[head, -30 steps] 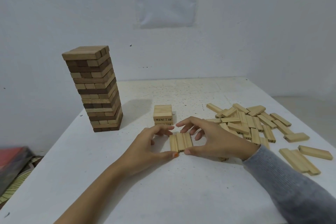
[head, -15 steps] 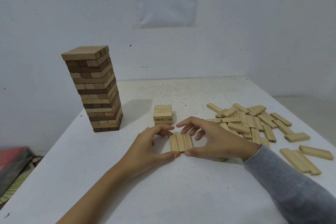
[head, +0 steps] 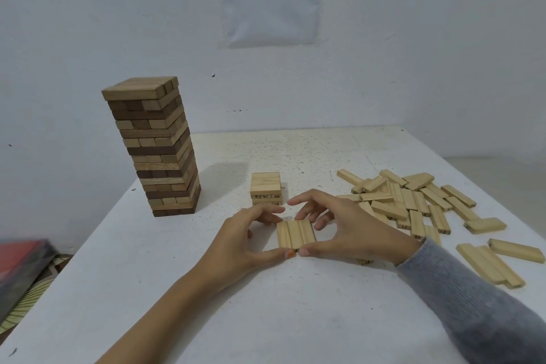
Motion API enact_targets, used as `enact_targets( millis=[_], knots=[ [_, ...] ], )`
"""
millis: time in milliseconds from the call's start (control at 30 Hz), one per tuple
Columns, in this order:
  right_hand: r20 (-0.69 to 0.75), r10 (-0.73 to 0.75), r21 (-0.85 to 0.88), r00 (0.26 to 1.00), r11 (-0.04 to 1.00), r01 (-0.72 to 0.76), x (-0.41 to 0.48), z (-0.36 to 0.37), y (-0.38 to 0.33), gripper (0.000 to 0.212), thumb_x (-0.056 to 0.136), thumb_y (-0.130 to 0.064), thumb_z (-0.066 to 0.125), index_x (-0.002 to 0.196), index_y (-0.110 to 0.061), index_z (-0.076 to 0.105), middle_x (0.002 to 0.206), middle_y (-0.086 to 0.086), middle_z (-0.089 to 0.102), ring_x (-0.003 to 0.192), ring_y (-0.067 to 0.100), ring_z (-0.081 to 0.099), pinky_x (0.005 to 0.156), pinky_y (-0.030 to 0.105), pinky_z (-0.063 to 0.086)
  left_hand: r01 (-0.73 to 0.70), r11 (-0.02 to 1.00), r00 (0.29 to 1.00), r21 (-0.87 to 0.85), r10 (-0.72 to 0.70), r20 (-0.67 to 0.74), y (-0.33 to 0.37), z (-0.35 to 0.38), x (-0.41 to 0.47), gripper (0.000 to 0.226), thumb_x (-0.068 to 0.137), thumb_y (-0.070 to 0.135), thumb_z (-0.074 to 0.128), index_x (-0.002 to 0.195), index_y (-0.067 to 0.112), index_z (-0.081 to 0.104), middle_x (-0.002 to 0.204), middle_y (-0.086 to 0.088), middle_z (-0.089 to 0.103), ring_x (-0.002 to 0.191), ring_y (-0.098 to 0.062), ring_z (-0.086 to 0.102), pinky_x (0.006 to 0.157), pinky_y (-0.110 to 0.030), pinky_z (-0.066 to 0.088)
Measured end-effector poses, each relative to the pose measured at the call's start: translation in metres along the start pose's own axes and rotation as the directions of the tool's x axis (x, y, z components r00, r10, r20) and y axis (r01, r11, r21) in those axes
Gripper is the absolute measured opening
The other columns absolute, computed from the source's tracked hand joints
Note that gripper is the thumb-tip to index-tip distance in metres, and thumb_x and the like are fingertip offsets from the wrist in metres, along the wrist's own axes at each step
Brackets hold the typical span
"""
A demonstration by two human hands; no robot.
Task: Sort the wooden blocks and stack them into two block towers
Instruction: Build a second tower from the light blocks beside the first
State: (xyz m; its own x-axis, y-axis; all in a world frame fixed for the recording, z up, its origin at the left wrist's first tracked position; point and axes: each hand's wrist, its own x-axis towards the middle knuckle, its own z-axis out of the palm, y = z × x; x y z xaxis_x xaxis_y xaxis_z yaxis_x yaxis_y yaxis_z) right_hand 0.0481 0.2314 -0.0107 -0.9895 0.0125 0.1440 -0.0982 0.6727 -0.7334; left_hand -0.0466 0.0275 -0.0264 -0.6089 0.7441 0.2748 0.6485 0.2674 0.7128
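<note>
- A white counter with a rough, speckled top stands against a plain pale wall.
- At its middle lies a row of three blocks: flat, pale wood slats pressed side by side into a neat square.
- The left hand and the right hand cup this row from either side. The thumbs meet at its near edge and the fingers curl at its far edge, so both hands hold it.
- A grey ribbed sleeve covers the right arm; the left arm is bare.
- Just behind the row is a short stack of the same pale wood, with printed numbers on the block ends.
- Far left rises a tall tower of mixed light and dark brown blocks, smooth and square-cornered.
- To the right, loose blocks lie scattered and overlapping.
- A sheet of paper with printed text hangs on the wall.
</note>
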Motion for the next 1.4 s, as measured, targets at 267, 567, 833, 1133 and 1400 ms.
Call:
enact_targets(
  millis=[267, 567, 833, 1133, 1400],
  knots=[
    [-0.033, -0.018, 0.019, 0.999, 1.000, 0.019, 0.000, 0.000, 0.002, 0.070, 0.062, -0.029, 0.091, 0.120, -0.038, 0.054, 0.104, -0.012, 0.066, 0.097, 0.003, 0.060, 0.087, 0.021, 0.051, -0.045, 0.999, 0.999, 0.007, 0.045, -0.021, 0.000, 0.001, -0.002, 0.058, 0.067, 0.042, 0.083, 0.119, 0.039, 0.057, 0.105, 0.021, 0.066, 0.108, -0.006, 0.057, 0.073, -0.011, 0.037],
    [-0.110, -0.093, 0.070, 0.990, 0.992, 0.101, 0.005, -0.009, -0.009, 0.065, 0.063, -0.025, 0.091, 0.118, -0.031, 0.058, 0.102, -0.009, 0.069, 0.098, 0.007, 0.063, 0.088, 0.020, 0.050, -0.126, 0.992, 0.986, -0.031, 0.122, -0.112, 0.006, -0.008, 0.002, 0.054, 0.070, 0.041, 0.080, 0.119, 0.031, 0.060, 0.113, 0.019, 0.066, 0.112, -0.005, 0.059, 0.074, -0.021, 0.045],
    [-0.159, -0.172, 0.008, 0.972, 0.984, 0.176, 0.035, -0.024, -0.026, 0.059, 0.066, -0.026, 0.089, 0.118, -0.026, 0.060, 0.104, -0.009, 0.067, 0.101, 0.004, 0.061, 0.090, 0.021, 0.050, -0.142, 0.988, 0.974, -0.062, 0.128, -0.188, 0.014, -0.029, 0.021, 0.050, 0.073, 0.036, 0.075, 0.119, 0.029, 0.059, 0.114, 0.021, 0.066, 0.111, 0.002, 0.059, 0.076, -0.017, 0.047],
    [-0.165, -0.157, -0.037, 0.974, 0.988, 0.153, 0.083, -0.022, -0.028, 0.044, 0.071, -0.022, 0.086, 0.111, -0.022, 0.066, 0.105, -0.009, 0.066, 0.097, 0.002, 0.058, 0.088, 0.016, 0.048, -0.082, 0.997, 0.978, -0.015, 0.078, -0.192, -0.007, -0.047, 0.054, 0.043, 0.086, 0.016, 0.069, 0.123, 0.033, 0.053, 0.122, 0.016, 0.061, 0.118, 0.003, 0.053, 0.084, -0.020, 0.049],
    [-0.140, -0.125, -0.070, 0.982, 0.991, 0.116, 0.093, -0.010, -0.018, 0.033, 0.073, -0.023, 0.085, 0.103, -0.015, 0.074, 0.106, -0.005, 0.069, 0.099, 0.002, 0.057, 0.087, 0.013, 0.047, -0.034, 0.997, 0.985, -0.067, 0.022, -0.169, -0.027, -0.042, 0.059, 0.047, 0.085, 0.018, 0.070, 0.126, 0.032, 0.051, 0.124, 0.013, 0.060, 0.120, 0.000, 0.052, 0.082, -0.014, 0.048]
  ],
)
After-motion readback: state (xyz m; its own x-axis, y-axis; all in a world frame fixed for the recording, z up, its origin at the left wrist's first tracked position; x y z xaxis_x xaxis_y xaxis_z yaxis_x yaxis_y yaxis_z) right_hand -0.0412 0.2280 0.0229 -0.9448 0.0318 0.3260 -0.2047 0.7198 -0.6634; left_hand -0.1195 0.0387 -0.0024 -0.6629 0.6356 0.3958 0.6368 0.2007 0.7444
